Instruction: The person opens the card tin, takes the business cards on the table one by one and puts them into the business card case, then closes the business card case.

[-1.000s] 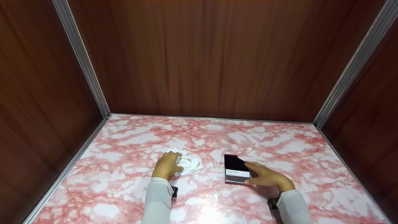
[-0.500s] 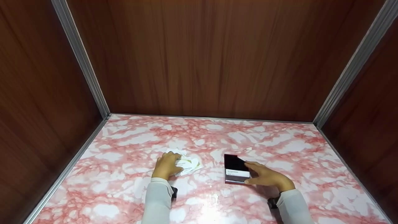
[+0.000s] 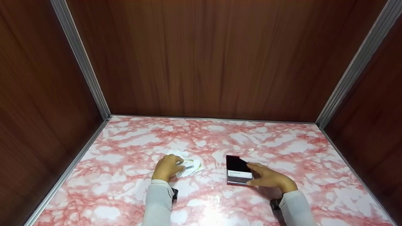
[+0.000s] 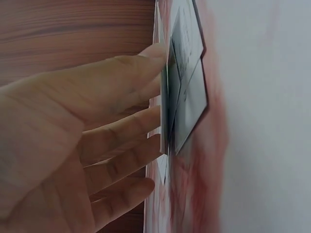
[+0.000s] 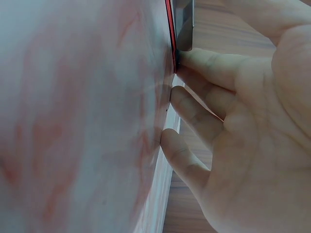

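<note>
A loose pile of white business cards (image 3: 192, 168) with green marks lies left of centre on the table. My left hand (image 3: 166, 168) is over the pile's left side. In the left wrist view its thumb and fingertips pinch the edges of a top card (image 4: 164, 92), which stands slightly off the cards beneath. To the right lies a flat black card case (image 3: 237, 163) with a red edge and a pale strip across it. My right hand (image 3: 271, 179) holds its right side between thumb and index finger. The other right fingertips touch the table in the right wrist view.
The pink and white marbled table (image 3: 201, 135) is bounded by brown wood panels (image 3: 207, 59) at the back and both sides. Grey metal strips run along the corners and edges. A dark band with a small device (image 3: 275, 204) sits on the right wrist.
My left thumb and index finger have drawn closer together over the cards, and the hand has shifted slightly. The right hand and the card case stay in place.
</note>
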`<state>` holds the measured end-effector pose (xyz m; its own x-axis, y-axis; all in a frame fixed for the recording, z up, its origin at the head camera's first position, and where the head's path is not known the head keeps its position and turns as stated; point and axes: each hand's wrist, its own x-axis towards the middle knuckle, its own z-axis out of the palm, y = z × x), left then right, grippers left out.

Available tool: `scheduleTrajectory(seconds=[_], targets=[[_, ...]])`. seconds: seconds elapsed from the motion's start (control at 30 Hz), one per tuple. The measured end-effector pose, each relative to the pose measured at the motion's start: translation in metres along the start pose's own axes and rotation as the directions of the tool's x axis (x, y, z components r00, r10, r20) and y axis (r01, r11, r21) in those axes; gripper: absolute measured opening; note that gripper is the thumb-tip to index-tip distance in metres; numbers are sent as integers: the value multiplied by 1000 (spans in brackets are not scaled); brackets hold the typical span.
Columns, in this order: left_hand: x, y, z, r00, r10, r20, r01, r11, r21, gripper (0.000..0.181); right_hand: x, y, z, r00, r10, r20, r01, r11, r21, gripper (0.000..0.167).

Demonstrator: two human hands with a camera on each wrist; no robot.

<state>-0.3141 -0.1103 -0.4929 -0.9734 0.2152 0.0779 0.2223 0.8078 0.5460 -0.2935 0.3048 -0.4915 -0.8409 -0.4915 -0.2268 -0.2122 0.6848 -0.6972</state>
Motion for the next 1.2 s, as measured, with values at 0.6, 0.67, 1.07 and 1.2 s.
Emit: scheduleTrajectory(seconds=[0.6,0.67,1.07,1.2], targets=[[6,-6,-5,948,173,-267,-182,983,-9,19,1,1,-1,1000,-19,6,19,1000,-10,86],[6,-5,-8,946,162,-279,-173,985,-13,19,1,1,-2,1000,-10,0,10,1000,-12,87],[9,11,-12,921,181,-346,-250,954,-167,18,0,1,0,1000,-1,-10,1,1000,0,88],[10,19,-10,915,201,-350,-271,948,-165,18,0,2,0,1000,-4,-9,4,1000,6,88]])
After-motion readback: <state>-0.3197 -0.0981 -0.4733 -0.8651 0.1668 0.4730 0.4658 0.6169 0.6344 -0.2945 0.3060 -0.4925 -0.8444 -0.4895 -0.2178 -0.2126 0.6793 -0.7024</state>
